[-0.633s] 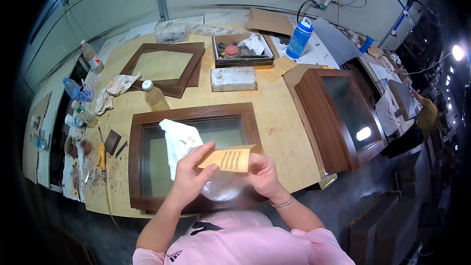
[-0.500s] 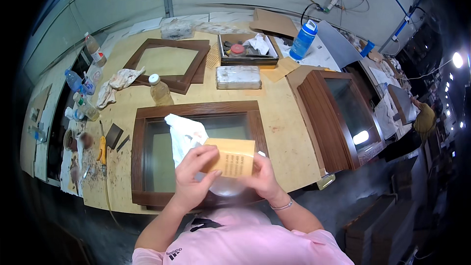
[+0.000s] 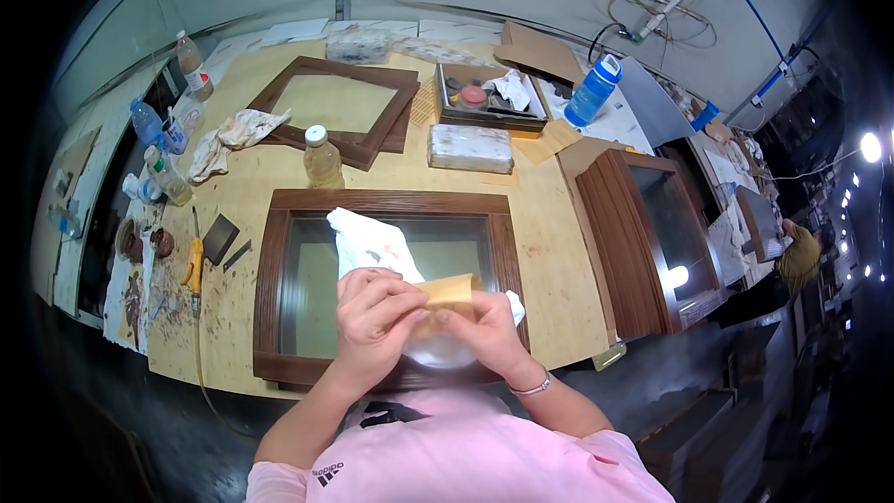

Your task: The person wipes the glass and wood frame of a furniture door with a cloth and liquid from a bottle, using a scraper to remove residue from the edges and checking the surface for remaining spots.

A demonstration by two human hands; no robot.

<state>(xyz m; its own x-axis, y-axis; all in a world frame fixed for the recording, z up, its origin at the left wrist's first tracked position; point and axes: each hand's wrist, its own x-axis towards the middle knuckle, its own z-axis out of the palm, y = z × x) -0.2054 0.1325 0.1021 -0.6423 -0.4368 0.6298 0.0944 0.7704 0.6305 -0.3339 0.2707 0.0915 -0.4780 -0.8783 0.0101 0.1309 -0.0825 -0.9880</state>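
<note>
I had both hands up close under the camera, working one piece between them. My left hand [image 3: 372, 317] was curled with its fingers closed down over the left part of a tan sheet of sandpaper [image 3: 449, 292], and my right hand [image 3: 486, 331] pinched the same sheet from the other side, so the paper was clamped between the two. The sheet sat folded or bent, its upper edge showing above my knuckles; I could not tell how much of it lay hidden under my fingers. A bracelet [image 3: 533, 387] circled my right wrist.

Just beyond my hands lay a white cloth [image 3: 368, 240], crumpled and faintly stained, resting on the glass of a dark brown wooden frame [image 3: 382, 201] that lay flat on the workbench [image 3: 540, 214]. The sandpaper hovered over the lower middle of that frame.

To the left of the frame I saw a yellow-handled tool [image 3: 193, 265] and a small dark block [image 3: 220, 237]. A small plastic bottle with a white cap [image 3: 322, 157] stood just beyond the frame's far rail. Farther on lay a second, smaller frame [image 3: 337, 112], turned at an angle, with a dirty rag [image 3: 235, 135] beside it, and a pale rectangular block [image 3: 470, 147] to its right. A shallow tray of odds and ends [image 3: 489, 96] sat behind that, and a blue bottle [image 3: 592, 91] stood near the far edge. On my right, a taller framed panel [image 3: 643, 242] lay beside the bench.
</note>
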